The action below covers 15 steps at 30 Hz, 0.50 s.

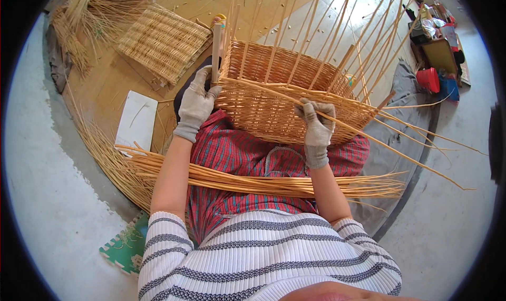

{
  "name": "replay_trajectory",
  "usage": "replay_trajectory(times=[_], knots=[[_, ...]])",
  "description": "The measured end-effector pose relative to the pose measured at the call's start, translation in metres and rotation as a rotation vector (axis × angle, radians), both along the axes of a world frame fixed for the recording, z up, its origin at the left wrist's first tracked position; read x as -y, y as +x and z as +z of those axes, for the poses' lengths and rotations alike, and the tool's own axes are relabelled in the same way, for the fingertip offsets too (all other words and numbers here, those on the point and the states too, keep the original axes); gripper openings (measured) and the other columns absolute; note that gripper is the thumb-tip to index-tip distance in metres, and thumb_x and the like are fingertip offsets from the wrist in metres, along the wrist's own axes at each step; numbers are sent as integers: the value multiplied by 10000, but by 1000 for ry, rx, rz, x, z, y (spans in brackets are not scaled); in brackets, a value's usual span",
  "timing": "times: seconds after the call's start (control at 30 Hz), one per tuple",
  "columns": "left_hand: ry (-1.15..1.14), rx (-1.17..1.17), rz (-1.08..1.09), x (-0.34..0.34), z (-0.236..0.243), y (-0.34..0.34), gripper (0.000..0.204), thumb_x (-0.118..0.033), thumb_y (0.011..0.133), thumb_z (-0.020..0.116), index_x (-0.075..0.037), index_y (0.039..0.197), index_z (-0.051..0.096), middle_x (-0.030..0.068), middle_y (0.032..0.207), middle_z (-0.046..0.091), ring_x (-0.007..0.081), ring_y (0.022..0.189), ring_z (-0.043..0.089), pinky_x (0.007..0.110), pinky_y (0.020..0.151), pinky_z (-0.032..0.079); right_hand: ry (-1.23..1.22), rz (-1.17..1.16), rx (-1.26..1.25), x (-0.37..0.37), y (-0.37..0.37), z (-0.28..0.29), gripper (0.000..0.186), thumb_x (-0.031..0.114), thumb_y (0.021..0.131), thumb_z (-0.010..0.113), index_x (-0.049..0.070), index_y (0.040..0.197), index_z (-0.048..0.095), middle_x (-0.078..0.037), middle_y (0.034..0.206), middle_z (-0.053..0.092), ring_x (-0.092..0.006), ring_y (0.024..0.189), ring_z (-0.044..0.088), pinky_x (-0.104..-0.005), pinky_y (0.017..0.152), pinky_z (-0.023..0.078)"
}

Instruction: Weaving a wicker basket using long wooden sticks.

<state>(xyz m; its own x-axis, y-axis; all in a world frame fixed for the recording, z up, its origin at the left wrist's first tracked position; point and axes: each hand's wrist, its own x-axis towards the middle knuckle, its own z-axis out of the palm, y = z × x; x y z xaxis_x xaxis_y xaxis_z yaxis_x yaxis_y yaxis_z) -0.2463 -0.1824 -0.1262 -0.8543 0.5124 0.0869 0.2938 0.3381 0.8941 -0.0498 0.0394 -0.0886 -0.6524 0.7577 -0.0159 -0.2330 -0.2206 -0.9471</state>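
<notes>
A half-woven wicker basket rests on my lap, with long upright stakes rising from its rim. My left hand, in a grey work glove, grips the basket's left corner beside a pale wooden post. My right hand, also gloved, is closed on a long willow rod that runs from the left corner along the front rim and out to the right. Several loose rod ends fan out right of the basket. A bundle of willow rods lies across my legs under both forearms.
Stacked woven panels and straw bundles lie on the board floor at upper left, with a white board below them. Green foam mats lie at lower left. At right are grey cloth, a red bucket and piled items.
</notes>
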Motion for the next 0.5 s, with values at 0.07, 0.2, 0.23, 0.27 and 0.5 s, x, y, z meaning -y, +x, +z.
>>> replay_trajectory(times=[0.07, 0.2, 0.23, 0.27, 0.5], knots=[[40, 240, 34, -7, 5, 3, 489, 54, 890, 654, -18, 1350, 504, 106, 1203, 646, 150, 1032, 624, 274, 864, 511, -20, 8, -3, 1, 3, -4, 130, -29, 938, 635, 48, 978, 539, -184, 1030, 704, -265, 912, 719, -384, 767, 649], [121, 164, 71, -5, 3, 3, 466, 60, 886, 657, -13, 1328, 529, 62, 1143, 662, 72, 747, 584, 195, 645, 498, -10, 85, 28, 2, 5, -6, 95, 9, 964, 614, 64, 985, 539, -174, 1054, 692, -267, 936, 708, -391, 779, 640], [119, 153, 76, -2, 0, 2, 466, 60, 886, 657, -13, 1328, 529, 62, 1143, 662, 72, 747, 584, 195, 645, 498, -7, 115, 50, 4, 4, -5, 96, 12, 964, 617, 64, 986, 539, -181, 1055, 692, -265, 924, 709, -386, 764, 638], [152, 235, 77, -5, 6, 3, 463, 59, 888, 657, -12, 1327, 530, 61, 1142, 664, 62, 695, 561, 191, 599, 482, -4, 112, 43, 3, 4, -5, 96, 12, 964, 617, 64, 986, 539, -181, 1055, 692, -265, 924, 709, -386, 764, 638], [168, 410, 97, -5, 18, 5, 474, 67, 868, 685, 6, 1318, 546, 73, 1182, 667, 75, 772, 596, 188, 600, 484, 1, 25, -23, 2, 1, -9, 141, -7, 944, 642, 51, 967, 515, -222, 1036, 703, -212, 789, 712, -336, 647, 608]])
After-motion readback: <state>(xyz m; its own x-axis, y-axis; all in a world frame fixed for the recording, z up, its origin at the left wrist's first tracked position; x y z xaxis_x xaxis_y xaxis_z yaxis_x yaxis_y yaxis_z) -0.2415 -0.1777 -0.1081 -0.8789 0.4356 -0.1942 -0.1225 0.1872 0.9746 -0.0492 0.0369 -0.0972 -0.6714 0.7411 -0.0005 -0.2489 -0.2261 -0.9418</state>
